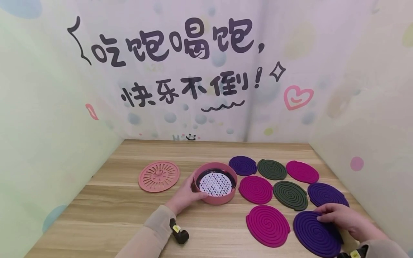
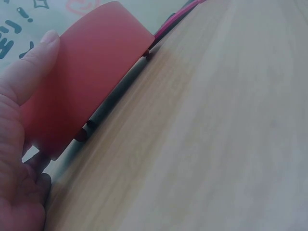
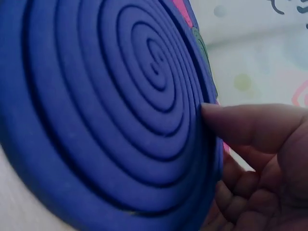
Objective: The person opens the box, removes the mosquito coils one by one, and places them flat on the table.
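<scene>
My left hand (image 1: 187, 195) grips the left side of a round pink mosquito coil holder (image 1: 217, 200), thumb over the front wall and fingers behind. Inside the holder's dark interior lies a white perforated mesh disc (image 1: 215, 184). In the left wrist view, short feet show under the red-looking wall (image 2: 91, 62). At the front right, my right hand (image 1: 346, 219) pinches the edge of a purple mosquito coil (image 1: 314, 233). The right wrist view shows the thumb on this coil's face (image 3: 110, 96) near the rim, the other fingers behind it.
A pink slotted lid (image 1: 159, 176) lies left of the holder. Several mosquito coils in pink (image 1: 267, 226), green (image 1: 290, 195) and purple (image 1: 327, 195) lie flat on the wooden table (image 1: 103, 215) to the right. Light printed curtains (image 1: 193, 122) stand behind and at both sides.
</scene>
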`<state>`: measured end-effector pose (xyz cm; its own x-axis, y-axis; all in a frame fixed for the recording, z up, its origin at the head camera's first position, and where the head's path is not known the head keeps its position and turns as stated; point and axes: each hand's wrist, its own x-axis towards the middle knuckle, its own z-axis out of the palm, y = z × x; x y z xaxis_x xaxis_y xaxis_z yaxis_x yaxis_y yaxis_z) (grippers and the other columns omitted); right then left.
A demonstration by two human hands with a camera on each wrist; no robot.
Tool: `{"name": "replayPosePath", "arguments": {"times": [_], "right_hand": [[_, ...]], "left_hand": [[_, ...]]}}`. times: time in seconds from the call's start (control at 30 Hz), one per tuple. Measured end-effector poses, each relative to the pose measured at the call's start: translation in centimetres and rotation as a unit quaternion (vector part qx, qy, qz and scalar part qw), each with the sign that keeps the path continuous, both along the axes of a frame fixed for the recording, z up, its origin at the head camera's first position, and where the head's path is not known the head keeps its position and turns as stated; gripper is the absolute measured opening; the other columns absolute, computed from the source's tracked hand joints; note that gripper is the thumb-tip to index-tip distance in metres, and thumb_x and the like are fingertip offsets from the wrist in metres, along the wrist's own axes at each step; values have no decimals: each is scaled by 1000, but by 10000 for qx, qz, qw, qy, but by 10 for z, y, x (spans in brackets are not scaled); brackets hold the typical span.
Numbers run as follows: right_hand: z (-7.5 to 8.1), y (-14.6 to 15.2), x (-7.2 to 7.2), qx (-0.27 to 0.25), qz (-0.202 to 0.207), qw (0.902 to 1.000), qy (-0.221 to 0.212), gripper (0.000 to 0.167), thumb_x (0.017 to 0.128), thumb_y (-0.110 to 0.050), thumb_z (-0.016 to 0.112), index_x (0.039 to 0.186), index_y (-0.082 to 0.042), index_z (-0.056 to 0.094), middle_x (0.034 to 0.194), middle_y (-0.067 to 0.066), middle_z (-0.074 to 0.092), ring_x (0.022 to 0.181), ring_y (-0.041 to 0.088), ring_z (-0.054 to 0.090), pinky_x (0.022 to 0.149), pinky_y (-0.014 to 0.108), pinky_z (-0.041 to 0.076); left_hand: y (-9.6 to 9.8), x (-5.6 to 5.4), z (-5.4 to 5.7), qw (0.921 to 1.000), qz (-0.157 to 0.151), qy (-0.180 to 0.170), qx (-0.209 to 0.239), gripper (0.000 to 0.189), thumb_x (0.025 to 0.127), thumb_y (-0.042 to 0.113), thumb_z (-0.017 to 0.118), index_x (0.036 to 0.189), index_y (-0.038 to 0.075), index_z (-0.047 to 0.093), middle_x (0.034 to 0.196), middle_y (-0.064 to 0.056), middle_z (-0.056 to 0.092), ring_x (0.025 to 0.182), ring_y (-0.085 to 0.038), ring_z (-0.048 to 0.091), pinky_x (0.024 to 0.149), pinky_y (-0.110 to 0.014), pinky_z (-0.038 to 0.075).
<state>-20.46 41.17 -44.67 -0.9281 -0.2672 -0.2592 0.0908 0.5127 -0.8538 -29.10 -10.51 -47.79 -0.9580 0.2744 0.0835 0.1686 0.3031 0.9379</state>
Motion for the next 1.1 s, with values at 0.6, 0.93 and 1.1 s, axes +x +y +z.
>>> {"name": "replayPosePath", "arguments": {"times": [0.6,0.93,1.1], "right_hand": [[0,-15,1,1093,-656,9914,280,21,83,-6,69,95,10,62,85,0,61,76,11,54,66,24,46],[12,-15,-4,1188,-683,9901,312,33,91,-16,65,104,13,59,94,4,64,82,12,54,68,28,47],[31,-31,-4,1197,-799,9880,561,40,96,-23,60,114,12,58,107,11,64,92,13,56,75,33,49]], "left_hand": [[3,0,0,9999,-79,-39,81,104,75,21,84,155,14,17,153,-14,29,140,-33,28,113,-53,21],[1,0,0,9999,-10,-103,-34,110,73,28,85,155,13,15,155,-14,25,141,-33,25,114,-51,20],[0,-1,0,9996,-57,-176,217,103,79,23,79,155,10,10,158,-16,19,143,-34,20,115,-49,18]]}}
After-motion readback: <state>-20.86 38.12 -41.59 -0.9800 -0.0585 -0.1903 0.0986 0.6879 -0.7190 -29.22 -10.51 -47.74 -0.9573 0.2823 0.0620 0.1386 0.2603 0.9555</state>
